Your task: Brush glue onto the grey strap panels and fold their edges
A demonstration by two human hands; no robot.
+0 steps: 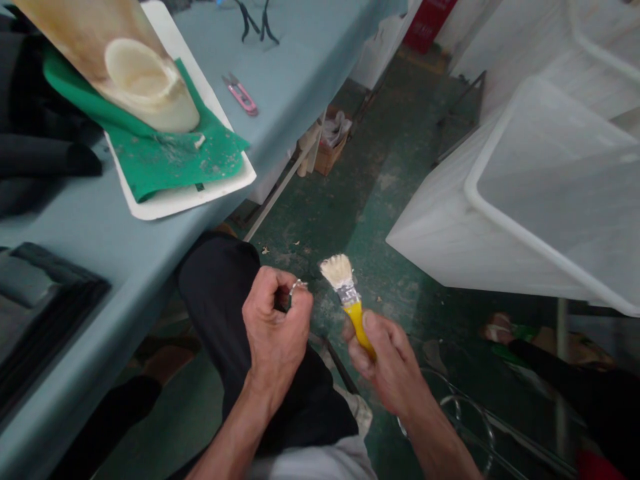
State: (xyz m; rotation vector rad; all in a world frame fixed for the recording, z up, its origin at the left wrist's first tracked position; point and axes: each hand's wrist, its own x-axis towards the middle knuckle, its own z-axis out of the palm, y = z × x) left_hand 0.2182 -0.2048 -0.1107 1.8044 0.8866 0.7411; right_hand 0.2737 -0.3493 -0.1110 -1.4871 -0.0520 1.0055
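Note:
My right hand [383, 353] is wrapped round the yellow handle of a paintbrush [357, 320], whose pale bristles point up and away from me. My left hand [277, 317] is closed above my dark-trousered leg, thumb against the curled fingers. A small whitish, crumpled bit [299, 285] shows at its thumb and fingertip; I cannot make out what it is. The brush is a short gap to the right of the left hand, and the two do not touch.
On the blue-covered table [300, 40] stands a glue-stained container [150, 80] over a green cloth [175, 160] and white tray [200, 203]. Pink thread snips [243, 97] and black pliers [257, 23] lie beyond. Large white bins [450, 247] stand right; dark folded material [55, 300] lies left.

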